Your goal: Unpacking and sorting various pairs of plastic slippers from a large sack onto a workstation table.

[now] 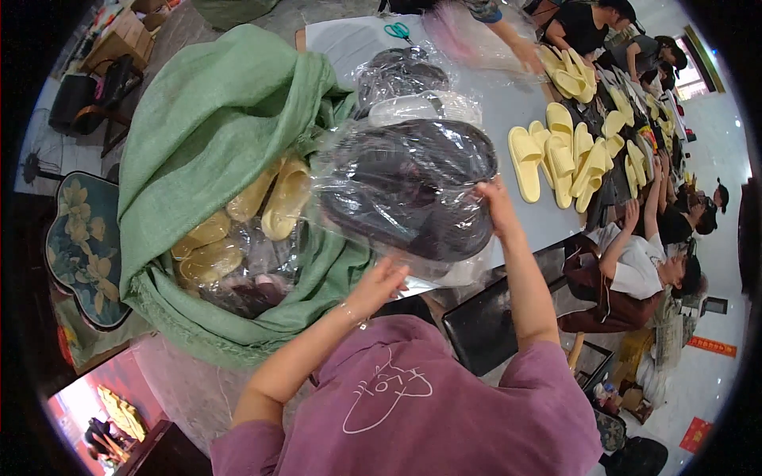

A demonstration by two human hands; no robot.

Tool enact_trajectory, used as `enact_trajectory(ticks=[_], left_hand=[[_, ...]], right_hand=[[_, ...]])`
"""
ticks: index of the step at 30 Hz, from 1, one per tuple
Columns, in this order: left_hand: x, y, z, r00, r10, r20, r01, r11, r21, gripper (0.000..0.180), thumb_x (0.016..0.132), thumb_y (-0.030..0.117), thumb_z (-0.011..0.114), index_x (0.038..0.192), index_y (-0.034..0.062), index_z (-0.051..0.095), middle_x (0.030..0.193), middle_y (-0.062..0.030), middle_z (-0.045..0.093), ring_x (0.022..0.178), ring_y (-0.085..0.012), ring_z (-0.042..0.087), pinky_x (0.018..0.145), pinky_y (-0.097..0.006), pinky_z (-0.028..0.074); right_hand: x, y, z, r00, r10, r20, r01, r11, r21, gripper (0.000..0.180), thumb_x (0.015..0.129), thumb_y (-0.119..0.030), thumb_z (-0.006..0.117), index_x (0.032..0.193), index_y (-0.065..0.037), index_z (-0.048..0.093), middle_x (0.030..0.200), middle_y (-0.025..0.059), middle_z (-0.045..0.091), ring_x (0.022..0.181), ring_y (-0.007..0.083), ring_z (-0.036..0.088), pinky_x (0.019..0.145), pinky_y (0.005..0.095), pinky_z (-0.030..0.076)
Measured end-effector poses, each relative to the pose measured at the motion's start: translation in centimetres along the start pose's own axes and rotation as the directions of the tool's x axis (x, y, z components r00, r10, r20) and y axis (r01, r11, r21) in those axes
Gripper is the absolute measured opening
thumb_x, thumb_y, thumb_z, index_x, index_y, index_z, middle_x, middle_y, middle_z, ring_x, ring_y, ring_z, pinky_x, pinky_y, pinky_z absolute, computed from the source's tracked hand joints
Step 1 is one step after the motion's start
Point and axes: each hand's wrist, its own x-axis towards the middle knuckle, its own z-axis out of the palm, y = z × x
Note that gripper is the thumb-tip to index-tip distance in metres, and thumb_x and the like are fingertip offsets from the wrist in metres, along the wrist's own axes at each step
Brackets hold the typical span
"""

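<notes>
Over the near edge of the desk, a bag of dark slippers is pinched by the right hand, but the left hand's grip cannot be told.

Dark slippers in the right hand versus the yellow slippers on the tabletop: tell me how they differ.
Colour: the dark slippers look near-black, while the yellow slippers are pale.
Wrapping: the dark slippers are inside a clear bag; the yellow slippers lie unwrapped.
Position: the right hand holds the dark slippers up, while the yellow slippers rest on the tabletop.
Both are footwear.
</notes>
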Motion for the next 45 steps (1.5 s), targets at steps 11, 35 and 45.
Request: enact_trajectory(ticks=[11,35,45], left_hand=[[15.0,-1.8,2.2,0.946,0.322,-0.049,0.038,0.041,0.998,0.091,0.065,0.033,0.073,0.138,0.0314,0.019,0.145,-0.0109,0.011,0.128,-0.0482,0.007,0.098,-0.065,0.013],[-5.1,27.1,-40.9,0.578,0.558,-0.595,-0.268,0.819,0.508,0.076,0.081,0.054,0.047,0.138,0.0095,0.024,0.143,-0.0073,0.025,0.130,-0.0217,0.024,0.104,-0.037,0.020],[-8.3,9.5,-30.1,0.811,0.232,-0.536,0.024,0.904,0.427,0.079,0.081,0.033,0.060,0.138,0.0022,0.014,0.141,-0.0172,0.023,0.125,-0.0286,0.033,0.102,-0.036,0.027]], right_hand=[[3.0,4.8,-5.0,0.709,-0.692,-0.134,0.224,0.401,-0.888,0.062,0.075,-0.021,0.061,0.126,0.000,0.032,0.128,0.0191,0.036,0.120,0.0349,0.029,0.101,0.0442,0.021],[-0.6,19.6,30.7,0.745,0.625,0.233,-0.544,0.771,-0.331,0.036,0.086,-0.029,0.053,0.111,-0.004,0.053,0.087,0.0024,0.061,0.083,0.0165,0.056,0.075,0.0295,0.043],[-5.7,8.9,35.3,0.819,0.320,0.477,-0.565,0.596,0.571,0.039,0.082,-0.012,0.054,0.117,0.002,0.044,0.109,0.0099,0.056,0.097,0.0206,0.056,0.080,0.0323,0.047]])
